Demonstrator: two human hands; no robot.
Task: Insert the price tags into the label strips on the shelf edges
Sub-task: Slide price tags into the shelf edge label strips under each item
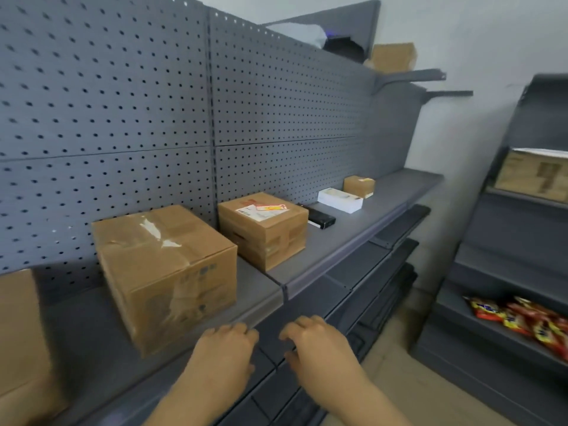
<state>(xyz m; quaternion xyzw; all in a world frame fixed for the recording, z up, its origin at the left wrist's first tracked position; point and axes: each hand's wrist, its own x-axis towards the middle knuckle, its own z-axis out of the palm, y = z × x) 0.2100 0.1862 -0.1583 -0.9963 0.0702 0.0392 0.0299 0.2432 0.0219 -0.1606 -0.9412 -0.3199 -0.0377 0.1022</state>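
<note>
Grey label strip [310, 292] running right (blurred), both hands [226, 348] near

big box [166, 272]: brown cardboard, taped top, near left on shelf
second box [264, 229]: brown, white shipping label on top, just right of it
black item [321, 219]: small, flat, farther along
white box [340, 199]: flat, beyond black item
small box [359, 186]: brown, far end
snack packs [522, 321]: red/yellow, right-hand rack
pegboard [123, 103]: grey, behind boxes

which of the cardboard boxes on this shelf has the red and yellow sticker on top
The second box along the shelf, beyond the large taped box nearest the hands. Only its top carries a white label with a red-and-yellow sticker.
</note>
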